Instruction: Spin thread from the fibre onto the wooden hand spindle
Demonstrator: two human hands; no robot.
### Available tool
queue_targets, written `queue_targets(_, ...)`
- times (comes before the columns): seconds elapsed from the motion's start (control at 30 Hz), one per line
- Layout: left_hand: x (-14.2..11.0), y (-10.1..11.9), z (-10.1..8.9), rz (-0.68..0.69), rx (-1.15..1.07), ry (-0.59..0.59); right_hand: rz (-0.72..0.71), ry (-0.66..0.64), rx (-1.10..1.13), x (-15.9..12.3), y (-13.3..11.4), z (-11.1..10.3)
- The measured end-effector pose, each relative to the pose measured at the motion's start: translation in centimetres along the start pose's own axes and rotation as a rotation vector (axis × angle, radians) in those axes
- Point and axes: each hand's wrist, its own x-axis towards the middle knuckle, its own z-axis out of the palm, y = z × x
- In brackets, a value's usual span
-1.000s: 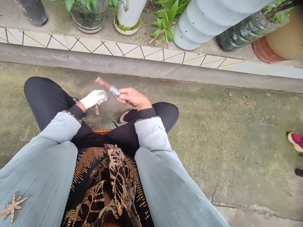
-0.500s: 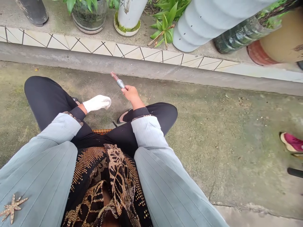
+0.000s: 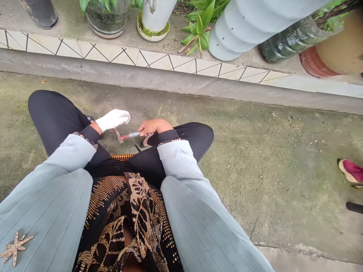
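My right hand (image 3: 154, 126) is bare and closed around one end of a short reddish rod wound with silvery wire or thread (image 3: 134, 134). The rod points left, its reddish tip (image 3: 122, 138) between my knees. My left hand (image 3: 113, 119) wears a white glove, with its fingers curled together just up and left of the rod. What the glove holds is hidden. A thin pale-brown stick (image 3: 116, 132) shows below the glove and meets the rod's tip in view; I cannot tell whether they touch.
Beyond my knees runs a raised ledge with a tiled edge (image 3: 113, 54). On it stand a white pot in a saucer (image 3: 154, 32), a ribbed grey container (image 3: 241, 30) and other planters. Another person's magenta shoe (image 3: 353, 170) is at the right on the concrete ground (image 3: 269, 158).
My right hand has turned the rod from pointing up and away to pointing left, and lowered it towards me. The gloved left hand has shifted slightly left and up. The pale-brown stick now shows.
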Motion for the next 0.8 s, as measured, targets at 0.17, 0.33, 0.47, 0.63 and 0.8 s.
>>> queue_targets(0.17,0.8,-1.2,-0.2,-0.157,-0.183,0.172,-0.558,0.012,0.385,-2.8,-0.4,0.0)
queue_targets(0.33,1.1,-1.2,1.0,-0.178,-0.267,0.029,-0.668,0.616,0.756,-3.0,-0.6,-0.5)
queue_targets(0.47,0.9,-0.8,1.6,-0.082,-0.238,-0.058,-0.504,0.740,0.846,-1.2,-0.6,-0.4)
queue_targets(0.63,0.7,-0.9,1.6,-0.079,-0.238,-0.068,-0.367,0.746,0.815,0.3,-0.6,-0.2)
queue_targets(0.8,0.5,-1.5,1.7,-0.097,-0.235,-0.054,-0.230,0.885,0.700,0.8,0.3,-0.7)
